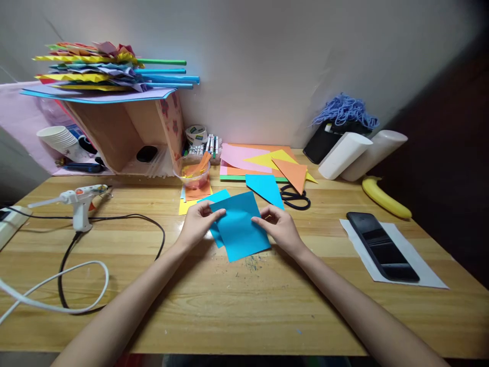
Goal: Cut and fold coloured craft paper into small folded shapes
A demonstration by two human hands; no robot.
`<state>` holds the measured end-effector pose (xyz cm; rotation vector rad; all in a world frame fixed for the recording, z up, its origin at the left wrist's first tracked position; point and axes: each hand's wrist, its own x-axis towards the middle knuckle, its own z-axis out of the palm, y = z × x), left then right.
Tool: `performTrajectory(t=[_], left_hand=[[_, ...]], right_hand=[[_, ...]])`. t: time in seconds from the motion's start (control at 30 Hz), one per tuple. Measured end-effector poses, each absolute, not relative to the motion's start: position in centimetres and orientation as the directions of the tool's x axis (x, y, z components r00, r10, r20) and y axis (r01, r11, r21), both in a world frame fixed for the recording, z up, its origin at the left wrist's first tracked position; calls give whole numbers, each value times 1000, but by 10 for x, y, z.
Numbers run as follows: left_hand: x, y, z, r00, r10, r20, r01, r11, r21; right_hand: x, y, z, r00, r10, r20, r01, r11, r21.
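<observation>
A square sheet of blue paper (241, 229) is held up, slightly tilted, over the middle of the wooden table (229, 316). My left hand (200, 221) pinches its left edge, thumb on the front. On the opposite edge, my right hand (280, 227) grips it between thumb and fingers. Another piece of blue paper (217, 237) shows partly behind the sheet, near my left hand. Beyond my right hand lie a cut blue paper piece (267, 187) and black-handled scissors (296, 198), whose blades are hidden under paper.
A hot glue gun (81, 204) with looping cables stands at left. Behind are a cardboard box (126, 127) topped with paper flowers (91, 66), a plastic cup of scraps (193, 173) and colored paper (244, 155). A phone (382, 247) and a banana (385, 198) lie at right.
</observation>
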<state>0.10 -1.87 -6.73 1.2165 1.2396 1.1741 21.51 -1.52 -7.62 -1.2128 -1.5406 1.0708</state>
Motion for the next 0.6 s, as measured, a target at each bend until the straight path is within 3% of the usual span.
performTrajectory(t=[0.27,0.6], left_hand=[[2,-17,-65,44,982,-185,-32,186,982],[-2,-14,-73,120,978,-171,31,168,985]], right_hand=[[218,-10,-80,-90,977,-196,35,-193,-981],[220,-9,-86,-192,964,-182,31,-180,-983]])
